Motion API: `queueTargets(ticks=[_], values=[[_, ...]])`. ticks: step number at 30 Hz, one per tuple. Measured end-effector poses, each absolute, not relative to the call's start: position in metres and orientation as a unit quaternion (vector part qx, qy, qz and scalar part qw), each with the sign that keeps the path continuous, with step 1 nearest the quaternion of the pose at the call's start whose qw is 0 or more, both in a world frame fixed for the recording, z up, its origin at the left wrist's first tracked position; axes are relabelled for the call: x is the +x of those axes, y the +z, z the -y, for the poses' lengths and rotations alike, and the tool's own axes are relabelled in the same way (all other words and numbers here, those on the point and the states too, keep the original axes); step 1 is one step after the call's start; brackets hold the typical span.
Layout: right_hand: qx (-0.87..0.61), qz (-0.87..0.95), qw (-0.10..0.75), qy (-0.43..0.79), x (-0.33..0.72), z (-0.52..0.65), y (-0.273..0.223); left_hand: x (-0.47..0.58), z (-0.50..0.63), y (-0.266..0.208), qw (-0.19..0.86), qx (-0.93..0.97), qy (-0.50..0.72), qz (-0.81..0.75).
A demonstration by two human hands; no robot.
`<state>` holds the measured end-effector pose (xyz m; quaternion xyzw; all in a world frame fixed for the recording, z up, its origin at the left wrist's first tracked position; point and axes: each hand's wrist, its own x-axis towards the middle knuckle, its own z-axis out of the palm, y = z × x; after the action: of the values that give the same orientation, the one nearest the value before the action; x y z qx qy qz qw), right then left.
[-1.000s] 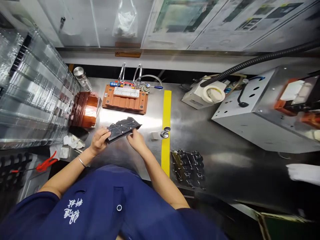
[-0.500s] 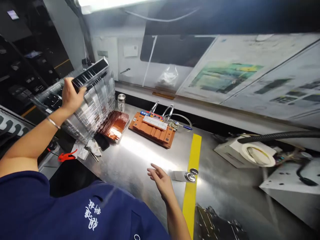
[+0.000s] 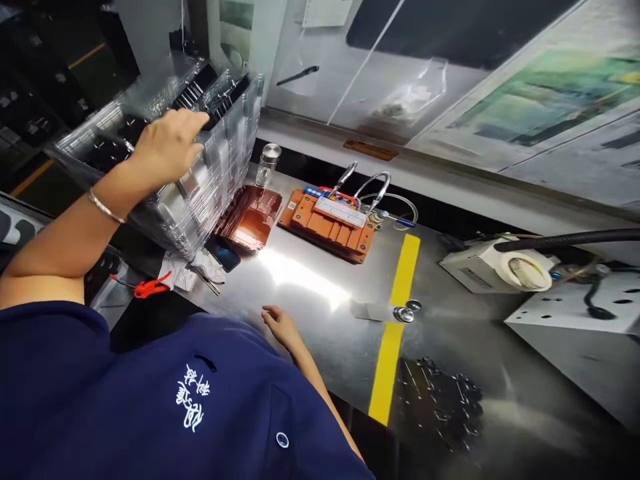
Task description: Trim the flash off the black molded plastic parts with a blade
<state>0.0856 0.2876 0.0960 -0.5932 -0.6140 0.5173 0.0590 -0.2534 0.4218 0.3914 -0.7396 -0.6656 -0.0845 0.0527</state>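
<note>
My left hand [image 3: 167,147] is over the stack of clear plastic trays [image 3: 227,160] at the left. Its fingers are bent and the thumb stands apart from them. A black ribbed part [image 3: 229,101] lies beside the fingertips, its near end hidden behind them; another black strip [image 3: 199,83] shows behind. I see nothing clearly gripped. Low over the bench, my right hand [image 3: 281,327] is empty, its fingers loosely bent. Ahead of it sits an orange fixture block [image 3: 330,233] with two toggle-like metal handles and a white ruler-like strip on top.
A shiny copper-brown tray [image 3: 253,220] and a lidded glass jar [image 3: 267,165] stand beside the stack. A phone [image 3: 223,255], a red air gun [image 3: 151,285], a yellow tape strip [image 3: 395,333], dark metal parts [image 3: 440,400] and a white machine [image 3: 495,263] are around the bench.
My left hand held the black ribbed part above the stack; the part now sits lower, among the trays, past the fingertips. My right hand has drawn back toward my body. The view has shifted.
</note>
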Motion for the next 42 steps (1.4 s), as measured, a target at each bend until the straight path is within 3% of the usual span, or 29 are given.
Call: queueTargets(ticks=[2, 4, 6, 10, 14, 21, 29, 35, 39, 42], values=[[-0.584, 0.653, 0.035, 0.480, 0.039, -0.303, 0.085, -0.233, -0.370, 0.363, -0.039, -0.806, -0.118, 0.578], [-0.585, 0.688, 0.026, 0.428, -0.007, -0.325, 0.075, -0.218, -0.321, 0.312, -0.230, -0.819, -0.044, 0.524], [-0.587, 0.717, 0.021, 0.376, -0.048, -0.349, 0.065, -0.212, -0.286, 0.250, -0.340, -0.710, 0.053, 0.614], [-0.596, 0.742, -0.021, 0.306, -0.099, -0.387, 0.048, -0.217, -0.260, 0.152, -0.335, -0.581, 0.055, 0.739], [-0.602, 0.742, -0.059, 0.288, -0.114, -0.402, 0.035, -0.224, -0.263, 0.110, -0.340, -0.497, -0.029, 0.798], [-0.616, 0.711, -0.024, 0.337, -0.114, -0.403, 0.031, -0.217, -0.286, 0.091, -0.403, -0.397, -0.255, 0.784], [-0.567, 0.592, 0.163, 0.549, -0.046, -0.398, 0.068, -0.202, -0.300, 0.112, -0.534, -0.216, -0.488, 0.656], [-0.569, 0.477, 0.331, 0.582, -0.005, -0.308, 0.089, -0.138, -0.324, 0.103, -0.634, -0.146, -0.488, 0.582], [-0.664, 0.383, 0.432, 0.474, 0.010, -0.278, 0.094, -0.092, -0.315, 0.094, -0.685, -0.180, -0.396, 0.584], [-0.731, 0.341, 0.448, 0.385, 0.040, -0.269, 0.105, -0.074, -0.303, 0.097, -0.685, -0.238, -0.332, 0.604]])
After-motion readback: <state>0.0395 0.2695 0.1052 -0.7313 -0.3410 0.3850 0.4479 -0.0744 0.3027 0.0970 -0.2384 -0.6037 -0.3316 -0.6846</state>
